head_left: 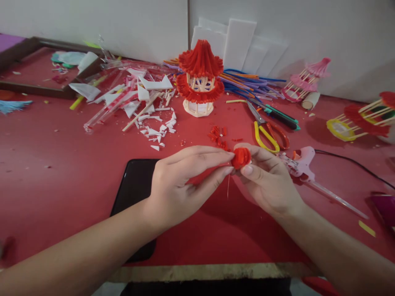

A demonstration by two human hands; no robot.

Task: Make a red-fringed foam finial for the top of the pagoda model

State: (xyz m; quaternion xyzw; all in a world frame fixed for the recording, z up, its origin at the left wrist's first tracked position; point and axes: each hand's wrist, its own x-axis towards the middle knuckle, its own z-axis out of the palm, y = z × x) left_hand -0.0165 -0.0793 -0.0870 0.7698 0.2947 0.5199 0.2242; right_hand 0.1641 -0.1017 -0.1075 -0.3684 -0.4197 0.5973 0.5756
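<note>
Between my two hands is a small round red fuzzy piece (241,158), which looks like coiled pipe cleaner. My right hand (271,176) grips it from the right with thumb and fingers. From the left, the thumb and fingertips of my left hand (185,176) pinch at its edge. A thin thread-like strand (228,187) hangs below the fingertips. Just beyond my hands lie short red clippings (218,135). Farther back stands a small pavilion model (202,78) with a red fuzzy roof and pale sticks.
A black phone (135,185) lies under my left forearm. Scissors (262,127), a cutter knife (282,117) and a pink glue gun (305,164) with its cable lie right. White foam scraps (159,127) cover the back left, near a brown-framed tray (37,88). More small models (308,80) stand or lean at right.
</note>
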